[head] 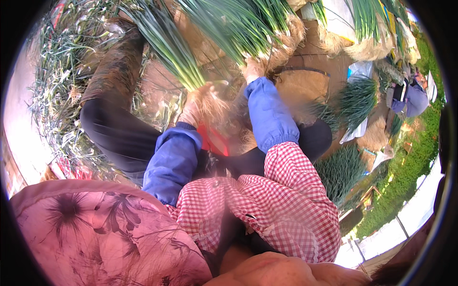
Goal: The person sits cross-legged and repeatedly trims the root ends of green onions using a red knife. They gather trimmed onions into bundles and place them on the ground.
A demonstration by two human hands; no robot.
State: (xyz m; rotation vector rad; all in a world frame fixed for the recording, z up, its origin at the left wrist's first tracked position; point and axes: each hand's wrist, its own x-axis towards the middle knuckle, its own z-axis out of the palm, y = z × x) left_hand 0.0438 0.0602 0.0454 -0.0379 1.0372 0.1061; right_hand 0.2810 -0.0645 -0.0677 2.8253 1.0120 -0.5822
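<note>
My left hand (195,102), in a pale, soiled glove or bare (I cannot tell which), is closed round the lower stems of a bunch of green onions (179,64). Their leaves point up and left, and pale stringy roots (214,105) hang beside my fingers. My right hand (252,69) touches the white stem ends of a larger pile of green onions (229,32). Its fingers are partly hidden, so whether it grips any stems is unclear. Beneath my left wrist, between my legs, shows a red object (211,139), mostly covered.
Stripped leaves (68,89) litter the ground on the left. More root-on bundles (368,32) lie at upper right, and dark green bundles (357,100) to the right. Brown sacking (304,84) lies past my right sleeve. Another person (411,96) bends at far right.
</note>
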